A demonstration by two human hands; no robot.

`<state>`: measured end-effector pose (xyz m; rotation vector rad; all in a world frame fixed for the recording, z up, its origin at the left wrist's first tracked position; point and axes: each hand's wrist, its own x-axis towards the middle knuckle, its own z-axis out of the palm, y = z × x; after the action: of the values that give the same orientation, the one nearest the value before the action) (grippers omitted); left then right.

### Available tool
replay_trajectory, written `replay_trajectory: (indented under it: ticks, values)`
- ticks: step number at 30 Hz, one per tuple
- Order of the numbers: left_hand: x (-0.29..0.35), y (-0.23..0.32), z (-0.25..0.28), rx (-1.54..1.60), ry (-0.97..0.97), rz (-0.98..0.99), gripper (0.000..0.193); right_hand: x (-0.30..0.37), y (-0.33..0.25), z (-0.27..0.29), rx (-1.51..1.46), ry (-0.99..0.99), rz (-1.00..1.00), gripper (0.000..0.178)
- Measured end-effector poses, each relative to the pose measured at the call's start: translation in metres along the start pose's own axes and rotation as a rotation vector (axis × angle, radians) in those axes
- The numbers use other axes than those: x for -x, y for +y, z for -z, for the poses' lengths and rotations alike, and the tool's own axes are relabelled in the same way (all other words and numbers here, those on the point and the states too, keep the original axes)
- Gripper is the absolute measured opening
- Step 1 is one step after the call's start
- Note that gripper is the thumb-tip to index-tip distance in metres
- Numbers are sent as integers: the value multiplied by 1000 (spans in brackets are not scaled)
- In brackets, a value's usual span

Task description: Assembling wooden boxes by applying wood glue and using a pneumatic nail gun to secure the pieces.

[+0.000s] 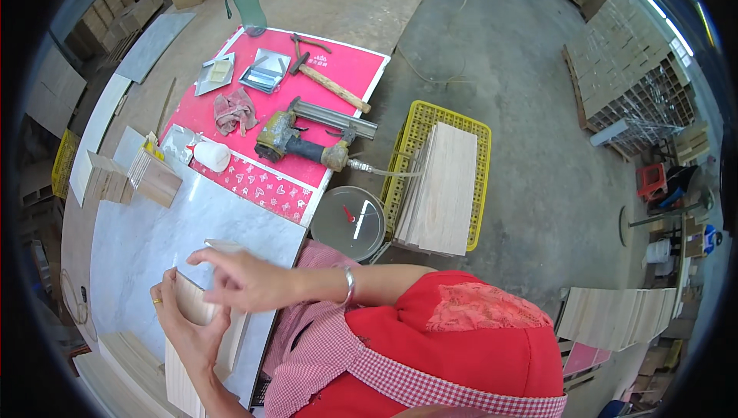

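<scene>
My left hand (192, 330), with a ring on one finger, is wrapped around a small pale wooden board (194, 300) and holds it up over the worktable. Just beside its upper edge is my right hand (250, 281), a silver bracelet at the wrist. Its index finger reaches out apart from the others, which are slightly blurred, and I see nothing in it. Longer wooden boards (181, 379) lie under and beside my left hand on the grey-white marbled sheet (231, 214). Part of another board (223, 245) shows behind my right hand.
A nail gun (304, 145) with an air hose, a hammer (330, 84), pincers (311, 43), a rag (234, 111) and a white glue bottle (211, 156) lie on a pink cover. A yellow crate (482, 180) of boards (446, 187) and a round stool (346, 226) stand to the right.
</scene>
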<state>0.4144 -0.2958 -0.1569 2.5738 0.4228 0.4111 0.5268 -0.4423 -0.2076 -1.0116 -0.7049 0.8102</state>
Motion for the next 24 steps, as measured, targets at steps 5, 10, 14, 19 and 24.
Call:
replay_trajectory:
  ticks: [5, 10, 14, 19, 24]
  values:
    - [6, -14, 14, -47, -7, 26, 82, -16, 27, 98, 601, 29, 123, 76]
    - [17, -35, 10, -104, -23, 5, 81, -48, 105, 117, 621, -368, 98, 112]
    - [1, -35, 6, -134, -42, 16, 84, -54, 94, 112, 660, -363, -138, 113]
    - [11, -37, -2, -173, -22, 54, 85, -55, 88, 93, 603, -431, -102, 102]
    - [10, -47, -16, -217, 0, 54, 86, -56, 99, 68, 566, -435, -88, 98]
